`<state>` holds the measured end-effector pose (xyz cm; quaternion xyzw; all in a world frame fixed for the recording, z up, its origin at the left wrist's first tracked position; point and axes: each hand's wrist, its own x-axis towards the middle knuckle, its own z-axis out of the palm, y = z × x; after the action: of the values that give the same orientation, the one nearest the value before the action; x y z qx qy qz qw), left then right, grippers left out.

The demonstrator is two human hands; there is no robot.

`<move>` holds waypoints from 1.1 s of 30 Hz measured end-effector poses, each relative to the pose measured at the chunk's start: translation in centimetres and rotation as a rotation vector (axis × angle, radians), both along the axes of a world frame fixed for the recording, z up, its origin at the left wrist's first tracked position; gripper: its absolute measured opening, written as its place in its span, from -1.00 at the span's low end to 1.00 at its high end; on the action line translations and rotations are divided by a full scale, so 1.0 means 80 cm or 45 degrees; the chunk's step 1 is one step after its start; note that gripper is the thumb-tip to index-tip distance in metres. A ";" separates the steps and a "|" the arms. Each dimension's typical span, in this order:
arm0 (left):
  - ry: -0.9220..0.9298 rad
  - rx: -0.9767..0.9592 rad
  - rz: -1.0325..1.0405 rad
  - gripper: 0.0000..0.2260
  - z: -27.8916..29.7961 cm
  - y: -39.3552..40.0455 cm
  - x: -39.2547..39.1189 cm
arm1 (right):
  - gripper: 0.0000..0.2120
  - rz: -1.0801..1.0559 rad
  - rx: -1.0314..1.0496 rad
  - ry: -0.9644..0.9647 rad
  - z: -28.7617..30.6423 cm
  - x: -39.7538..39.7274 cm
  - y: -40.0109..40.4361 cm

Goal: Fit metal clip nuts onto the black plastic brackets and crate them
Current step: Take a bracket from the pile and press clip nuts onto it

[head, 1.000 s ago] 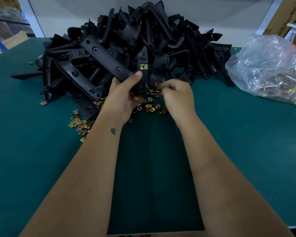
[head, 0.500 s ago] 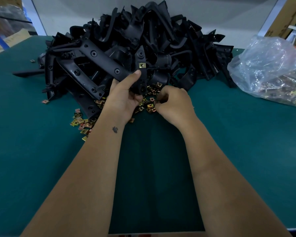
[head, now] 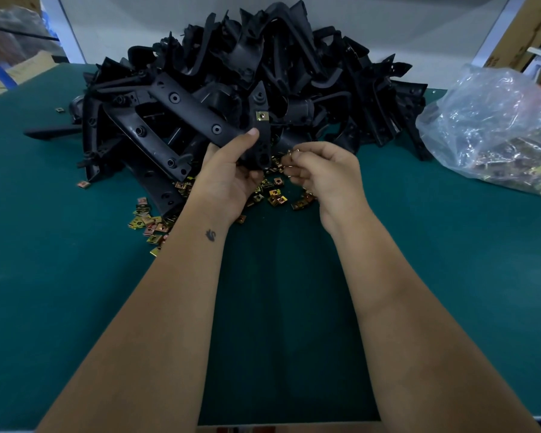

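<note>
Working over the green tabletop [head: 75, 276], we face a tall heap of brackets [head: 256, 73] at its far side, with a clear bag [head: 494, 126] of more clips off to the right. Our left hand [head: 228, 179] grips one bracket [head: 261, 132] at its lower end, thumb pressed to its face. That bracket stands nearly upright, its long axis running away from us and its narrow tip pointing up toward the heap. One fitted clip [head: 262, 115] already sits on its edge about midway up. Our right hand [head: 322, 173] pinches a loose clip [head: 289, 154] in curled fingertips just beside the bracket's lower end, above the scattered clips [head: 274, 193]. To seat this one well, we judge the clip's open mouth should face the bracket edge squarely, lined up with a hole, then be pushed on straight while the left hand keeps the bracket from twisting.
</note>
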<state>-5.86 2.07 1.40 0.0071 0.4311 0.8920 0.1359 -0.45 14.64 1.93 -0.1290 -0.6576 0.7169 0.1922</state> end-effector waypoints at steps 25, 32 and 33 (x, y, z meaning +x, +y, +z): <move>0.102 0.051 -0.167 -0.86 -0.002 0.000 0.002 | -0.88 0.147 -0.303 0.057 0.002 0.000 -0.001; 0.090 0.043 -0.166 -0.74 -0.001 0.000 0.003 | -0.87 0.197 -0.282 0.074 0.000 -0.003 0.000; 0.090 0.039 -0.163 -0.74 -0.001 0.000 0.004 | -0.87 0.204 -0.285 0.076 -0.001 -0.004 0.000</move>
<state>-5.58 2.07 1.35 0.0685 0.4207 0.8871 0.1773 -0.75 14.60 1.88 -0.0754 -0.5759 0.8022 0.1380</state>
